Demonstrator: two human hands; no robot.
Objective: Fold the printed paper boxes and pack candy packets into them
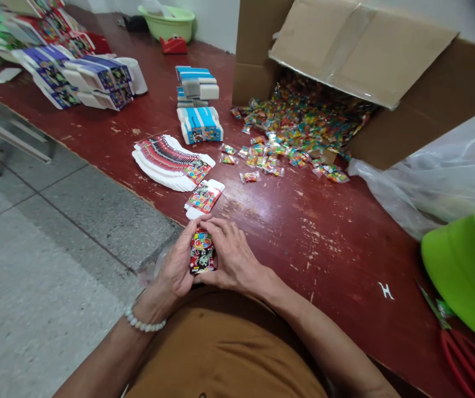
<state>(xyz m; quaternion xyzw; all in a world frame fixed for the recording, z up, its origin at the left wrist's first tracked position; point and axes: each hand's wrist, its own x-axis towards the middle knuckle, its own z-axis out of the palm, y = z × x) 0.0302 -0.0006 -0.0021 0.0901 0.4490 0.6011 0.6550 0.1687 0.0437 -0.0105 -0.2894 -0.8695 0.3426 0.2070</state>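
Observation:
A small red printed carton is held between both hands at the near edge of the dark red table. My left hand cups it from the left, fingers closed on its side. Over its top and right side my right hand is wrapped. Just beyond the hands lies one flat unfolded carton, and behind that a fanned stack of flat cartons. Small colourful wrapped packets spill from a tipped cardboard box.
Blue folded cartons stand mid-table, with purple and red carton stacks at far left. A green basin and red scissors sit at right, a clear plastic bag beside the box. Another green basin stands at the back. Tiled floor lies left.

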